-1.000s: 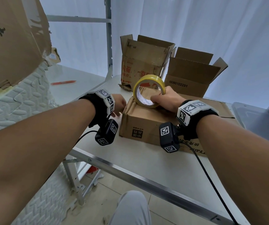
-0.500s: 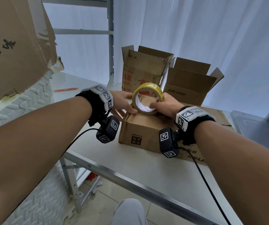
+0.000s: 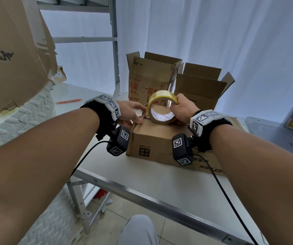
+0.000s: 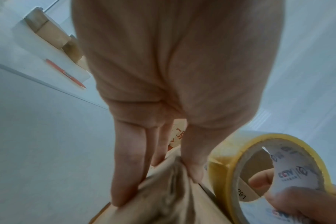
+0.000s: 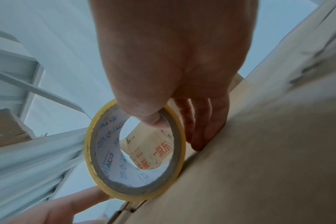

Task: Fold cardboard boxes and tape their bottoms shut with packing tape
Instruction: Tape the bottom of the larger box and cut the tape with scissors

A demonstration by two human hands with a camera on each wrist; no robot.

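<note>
A closed brown cardboard box [image 3: 152, 138] lies on the white table [image 3: 142, 177]. On its top a yellow tape roll [image 3: 161, 95] stands on edge. My right hand [image 3: 179, 108] grips the roll, with the thumb through the core and the fingers on the outside. In the right wrist view the roll [image 5: 89, 153] touches the box [image 5: 259, 166] at the flap seam. My left hand [image 3: 138, 115] rests on the box's top left corner. In the left wrist view its straight fingers [image 4: 125, 174] lie down the end face of the box [image 4: 163, 204], with the thumb on top beside the roll [image 4: 224, 174].
Two open-topped boxes [image 3: 151, 76] [image 3: 200, 85] stand right behind. A flat cardboard sheet [image 3: 213, 167] lies under the box. A big carton [image 3: 9, 50] hangs over the upper left, and an orange pen [image 3: 68, 101] lies far left. A grey bin [image 3: 274, 131] stands right. The metal table edge [image 3: 160, 197] runs in front.
My left hand came up from beside the box onto its top left corner next to the roll. The right hand shifted its grip higher on the roll.
</note>
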